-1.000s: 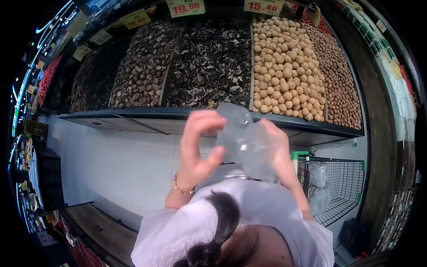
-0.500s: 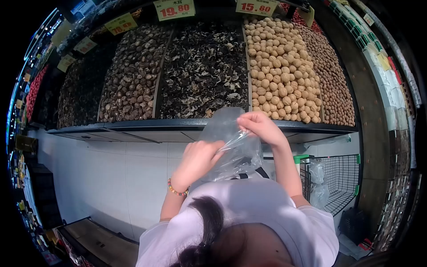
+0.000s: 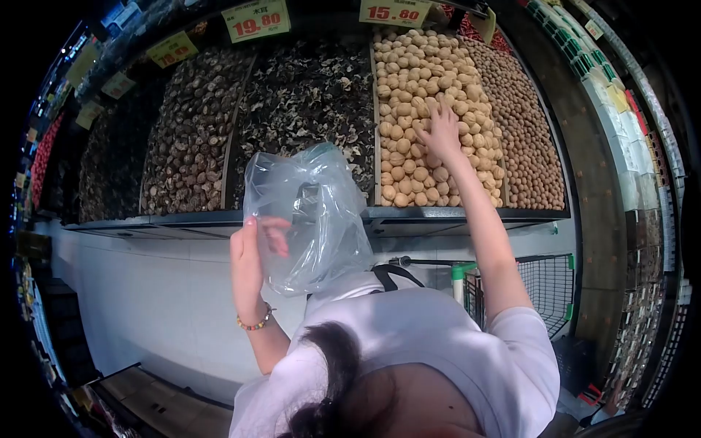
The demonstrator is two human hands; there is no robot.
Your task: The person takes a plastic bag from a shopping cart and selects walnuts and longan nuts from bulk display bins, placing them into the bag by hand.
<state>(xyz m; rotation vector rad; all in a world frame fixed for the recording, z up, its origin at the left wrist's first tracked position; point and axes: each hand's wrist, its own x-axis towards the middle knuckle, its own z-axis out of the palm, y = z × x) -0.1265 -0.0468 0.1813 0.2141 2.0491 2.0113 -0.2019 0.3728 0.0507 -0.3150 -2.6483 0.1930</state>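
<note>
A clear plastic bag (image 3: 328, 233) hangs opened out in front of the counter edge, its mouth toward the left. My left hand (image 3: 252, 255) grips its left edge, the thumb outside and the other fingers showing through the film. On the heap of walnuts (image 3: 409, 164) in their shells, my right hand (image 3: 442, 133) reaches down with its fingers spread apart. Those fingertips touch the nuts, and no walnut can be seen held in them. A beaded bracelet (image 3: 254, 320) is round my left wrist.
Dried black fungus (image 3: 307, 102) and dried mushrooms (image 3: 190, 139) fill bins to the left; smaller brown nuts (image 3: 522, 139) lie right of the walnuts. Price signs (image 3: 255, 20) stand behind. The counter's dark front rim (image 3: 409, 212) runs across, with a wire shopping cart (image 3: 548, 292) below right.
My right hand has let go of the bag and moved forward onto the walnuts. The bag has spread open and shifted left with my left hand.
</note>
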